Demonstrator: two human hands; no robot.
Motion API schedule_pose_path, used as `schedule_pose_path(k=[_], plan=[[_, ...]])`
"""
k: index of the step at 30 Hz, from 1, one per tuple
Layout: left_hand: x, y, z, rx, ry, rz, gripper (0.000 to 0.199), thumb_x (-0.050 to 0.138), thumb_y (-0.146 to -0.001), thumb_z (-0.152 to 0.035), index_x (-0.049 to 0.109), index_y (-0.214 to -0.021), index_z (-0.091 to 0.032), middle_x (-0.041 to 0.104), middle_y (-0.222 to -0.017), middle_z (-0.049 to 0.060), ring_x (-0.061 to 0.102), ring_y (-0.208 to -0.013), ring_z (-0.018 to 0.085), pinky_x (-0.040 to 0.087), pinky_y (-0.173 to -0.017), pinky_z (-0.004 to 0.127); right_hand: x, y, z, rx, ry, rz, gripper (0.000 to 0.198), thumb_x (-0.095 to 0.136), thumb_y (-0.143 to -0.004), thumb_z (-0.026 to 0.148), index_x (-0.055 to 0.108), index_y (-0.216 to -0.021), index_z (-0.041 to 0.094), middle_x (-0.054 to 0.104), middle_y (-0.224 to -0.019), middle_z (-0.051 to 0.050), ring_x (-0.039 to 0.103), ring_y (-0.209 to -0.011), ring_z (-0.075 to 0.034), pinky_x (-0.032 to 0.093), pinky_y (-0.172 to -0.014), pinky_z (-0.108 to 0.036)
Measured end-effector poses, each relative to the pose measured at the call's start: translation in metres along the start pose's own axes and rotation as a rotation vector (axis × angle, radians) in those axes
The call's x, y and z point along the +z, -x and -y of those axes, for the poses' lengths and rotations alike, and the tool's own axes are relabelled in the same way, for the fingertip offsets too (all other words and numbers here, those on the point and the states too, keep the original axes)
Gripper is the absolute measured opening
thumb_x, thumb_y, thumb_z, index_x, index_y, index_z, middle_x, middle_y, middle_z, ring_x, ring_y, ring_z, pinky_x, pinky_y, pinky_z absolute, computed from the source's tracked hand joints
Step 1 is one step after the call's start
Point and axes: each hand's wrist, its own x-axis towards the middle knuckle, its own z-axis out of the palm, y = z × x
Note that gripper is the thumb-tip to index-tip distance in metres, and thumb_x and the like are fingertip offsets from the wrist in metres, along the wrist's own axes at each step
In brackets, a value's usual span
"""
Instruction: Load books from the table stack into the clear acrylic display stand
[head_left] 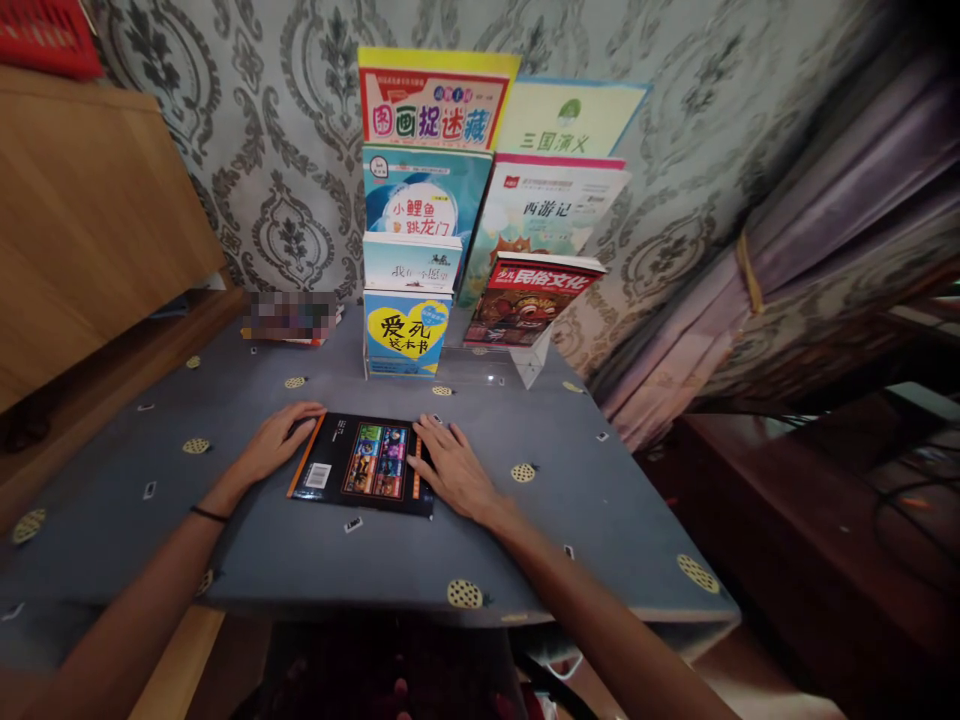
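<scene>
A black book point(337, 455) with an orange spine lies flat on the table, turned sideways. A barcode and a block of small coloured pictures show on its upper face. My left hand point(276, 442) rests at its left edge, fingers stretched out with the tips by the upper left corner. Across the right edge lies my right hand point(457, 470), its fingers apart and the fingertips on the cover. Neither hand is closed around the book.
Behind the book a clear stand point(480, 365) holds several upright books in two columns, among them a blue book with a yellow heart point(409, 335) and a red book point(532, 300). Another pile point(289, 318), blurred out, lies at the back left. A wooden cabinet point(97, 220) borders the left side.
</scene>
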Motion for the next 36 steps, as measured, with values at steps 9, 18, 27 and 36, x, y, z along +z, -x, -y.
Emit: schedule_pose_path(k=[9, 18, 27, 36], plan=[[0.002, 0.006, -0.002, 0.025, -0.193, 0.072, 0.06, 0.031, -0.097, -0.061, 0.056, -0.133, -0.019, 0.062, -0.137, 0.012, 0.053, -0.131, 0.03, 0.039, -0.112, 0.051, 0.0, 0.002, -0.003, 0.068, -0.049, -0.059, 0.052, 0.039, -0.103, 0.043, 0.048, -0.144, 0.013, 0.045, -0.153, -0.018, 0.035, -0.147, -0.026, 0.026, -0.12, -0.05], [0.017, 0.006, -0.044, 0.119, -0.385, 0.115, 0.053, 0.031, -0.101, -0.054, 0.059, -0.13, -0.021, 0.058, -0.143, 0.012, 0.043, -0.14, 0.033, 0.033, -0.114, 0.06, 0.005, 0.002, -0.009, 0.067, -0.106, -0.097, 0.049, 0.033, -0.104, 0.04, 0.048, -0.144, 0.016, 0.046, -0.153, -0.017, 0.037, -0.146, -0.026, 0.028, -0.119, -0.053], [0.059, -0.002, -0.107, 0.426, -0.299, 0.265, 0.054, 0.041, -0.101, -0.052, 0.043, -0.147, -0.024, 0.044, -0.155, 0.011, 0.033, -0.148, 0.027, 0.025, -0.12, 0.055, 0.006, 0.002, -0.012, 0.05, -0.18, -0.175, 0.047, 0.029, -0.103, 0.032, 0.049, -0.143, 0.017, 0.051, -0.149, -0.015, 0.039, -0.144, -0.025, 0.033, -0.116, -0.05], [0.075, 0.002, -0.105, 0.447, -0.312, 0.325, 0.064, 0.041, -0.097, -0.062, 0.041, -0.149, -0.025, 0.042, -0.155, 0.014, 0.035, -0.147, 0.029, 0.026, -0.119, 0.055, -0.004, 0.002, -0.007, 0.085, -0.195, -0.148, 0.04, 0.035, -0.102, 0.025, 0.054, -0.136, 0.018, 0.062, -0.135, -0.014, 0.053, -0.128, -0.024, 0.04, -0.108, -0.045]])
